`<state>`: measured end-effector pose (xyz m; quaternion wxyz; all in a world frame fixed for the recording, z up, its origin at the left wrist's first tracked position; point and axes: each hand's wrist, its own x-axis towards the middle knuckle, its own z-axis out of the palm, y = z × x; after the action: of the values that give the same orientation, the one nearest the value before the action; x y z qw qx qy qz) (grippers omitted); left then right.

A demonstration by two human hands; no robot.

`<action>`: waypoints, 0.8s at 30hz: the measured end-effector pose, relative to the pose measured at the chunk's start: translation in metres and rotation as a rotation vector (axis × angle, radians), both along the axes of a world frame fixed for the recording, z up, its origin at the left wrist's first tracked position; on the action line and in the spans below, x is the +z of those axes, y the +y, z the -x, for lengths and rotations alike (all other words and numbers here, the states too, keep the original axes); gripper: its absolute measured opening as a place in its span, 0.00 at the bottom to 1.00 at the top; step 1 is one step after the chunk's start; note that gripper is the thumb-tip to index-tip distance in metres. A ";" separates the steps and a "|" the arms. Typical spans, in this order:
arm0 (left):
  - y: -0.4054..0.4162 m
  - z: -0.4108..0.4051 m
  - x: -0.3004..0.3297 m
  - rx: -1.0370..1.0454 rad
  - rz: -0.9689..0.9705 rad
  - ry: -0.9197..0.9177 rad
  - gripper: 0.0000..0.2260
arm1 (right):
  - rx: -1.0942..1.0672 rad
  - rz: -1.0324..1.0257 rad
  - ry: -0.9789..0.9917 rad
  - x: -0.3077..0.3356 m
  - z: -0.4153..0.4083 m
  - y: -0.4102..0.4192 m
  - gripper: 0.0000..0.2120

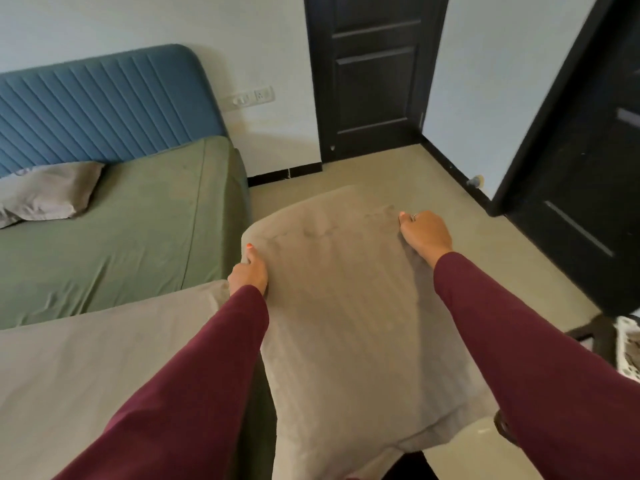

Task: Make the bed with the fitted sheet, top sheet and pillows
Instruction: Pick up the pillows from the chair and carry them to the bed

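Observation:
I hold a beige pillow (346, 306) out flat in front of me, beside the bed and above the floor. My left hand (248, 271) grips its left edge, and my right hand (425, 235) grips its right edge near the far corner. The bed carries a green fitted sheet (138, 230). A beige top sheet (86, 368) covers the near part of the bed. A second beige pillow (45, 192) lies against the blue headboard (104, 105) at the left.
Two dark doors stand ahead: a closed one (370, 74) in the far wall and an open one (588, 150) at the right. A white laundry basket (628, 344) sits at the right edge. Beige floor (398, 171) lies between bed and doors.

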<state>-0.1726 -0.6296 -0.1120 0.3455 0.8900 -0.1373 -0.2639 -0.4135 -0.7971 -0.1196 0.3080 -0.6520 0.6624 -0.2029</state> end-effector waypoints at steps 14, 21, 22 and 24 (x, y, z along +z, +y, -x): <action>-0.214 -0.122 0.006 0.354 0.091 0.085 0.32 | 0.351 0.056 0.027 0.027 -0.198 -0.287 0.21; -0.291 -0.206 -0.008 0.484 0.128 0.119 0.33 | 0.498 0.109 0.055 0.022 -0.325 -0.390 0.20; -0.300 -0.221 -0.011 0.495 0.128 0.118 0.34 | 0.511 0.111 0.065 0.020 -0.344 -0.402 0.20; -0.322 -0.257 -0.016 0.509 0.137 0.125 0.34 | 0.533 0.116 0.056 0.017 -0.387 -0.426 0.21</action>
<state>0.0844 -0.9516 -0.1280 0.4679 0.8524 0.0949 -0.2130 -0.0263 -1.2235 -0.1025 0.2944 -0.8253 0.4628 -0.1342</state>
